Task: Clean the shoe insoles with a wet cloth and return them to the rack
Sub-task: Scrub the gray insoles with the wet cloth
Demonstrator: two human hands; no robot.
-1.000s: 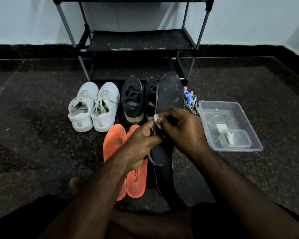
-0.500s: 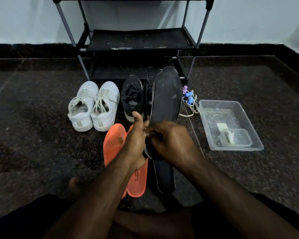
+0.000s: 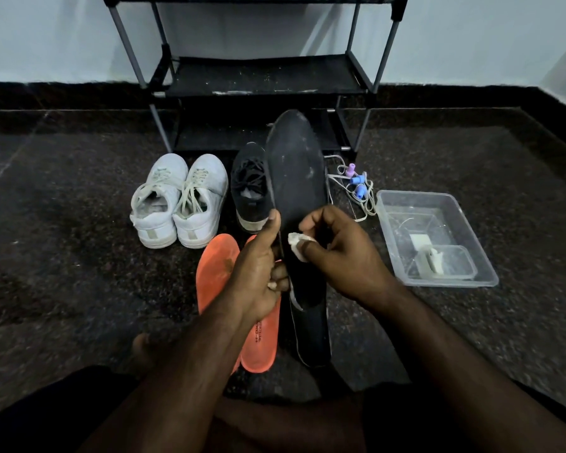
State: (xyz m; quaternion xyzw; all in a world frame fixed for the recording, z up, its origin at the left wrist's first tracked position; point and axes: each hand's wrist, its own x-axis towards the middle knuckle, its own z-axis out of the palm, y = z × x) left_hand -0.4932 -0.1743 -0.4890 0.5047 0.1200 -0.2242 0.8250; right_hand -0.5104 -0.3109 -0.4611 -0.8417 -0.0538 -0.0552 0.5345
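Gripping the black insole point(image 3: 294, 171) upright, his left hand point(image 3: 258, 273) steadies it; his right hand point(image 3: 337, 253) has brought the pinched cloth point(image 3: 297, 240) back into view, mid-wipe.

Rack point(image 3: 268, 76) top cut off by the upper edge; second black shoe perhaps hidden behind raised insole point(image 3: 296, 178).

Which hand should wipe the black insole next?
The right hand. It already pinches the white cloth against the black insole, while the left hand grips the insole's edge to steady it.
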